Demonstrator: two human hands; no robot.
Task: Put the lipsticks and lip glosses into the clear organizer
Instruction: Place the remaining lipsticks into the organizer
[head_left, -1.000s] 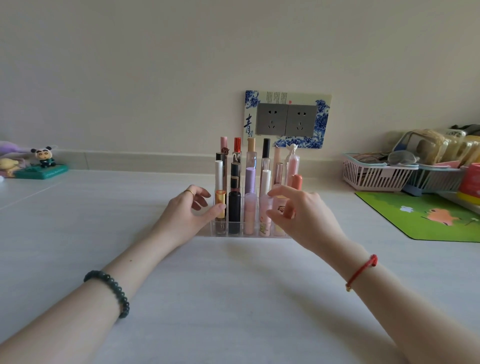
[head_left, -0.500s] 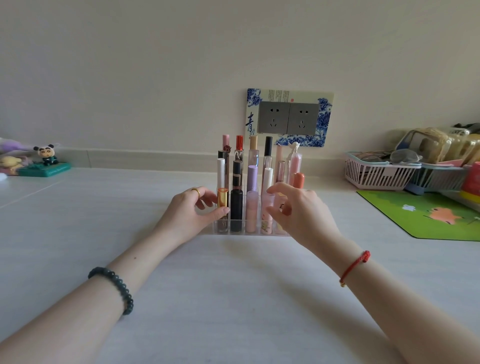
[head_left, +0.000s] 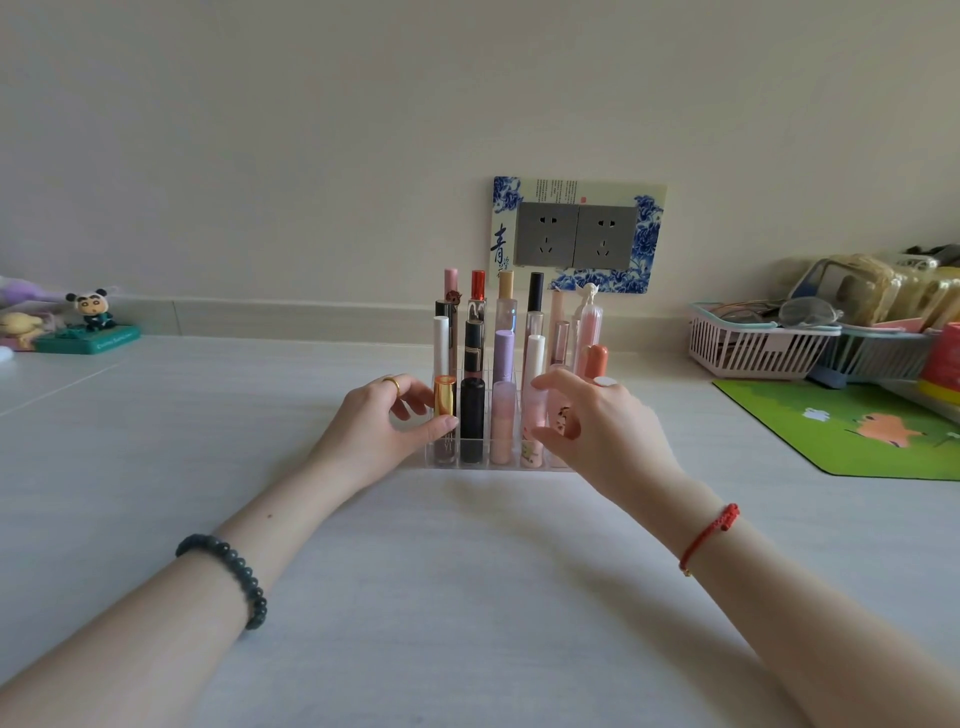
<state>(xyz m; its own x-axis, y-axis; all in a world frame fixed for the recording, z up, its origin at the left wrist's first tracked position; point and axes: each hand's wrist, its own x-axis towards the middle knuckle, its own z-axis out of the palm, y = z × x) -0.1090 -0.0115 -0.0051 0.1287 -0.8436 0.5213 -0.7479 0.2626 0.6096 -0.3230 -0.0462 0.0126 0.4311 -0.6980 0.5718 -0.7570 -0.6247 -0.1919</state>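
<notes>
- While L hand (head_left: 384, 421) pinches clear organizer (head_left: 511, 464) at its left end, lipsticks (head_left: 471, 410) stand btwn both hands' fingers.
- R hand (head_left: 597, 431) curled by right end; grip unclear.
- Risk: uneven tug tips tall tubes.

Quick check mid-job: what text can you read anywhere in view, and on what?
"青": large blue character on the socket surround.
Small print along its top edge: too small to read.
Lettering on the figurine's green base: blurred.
Labels on the tubes in the clear organizer: unreadable.
</notes>
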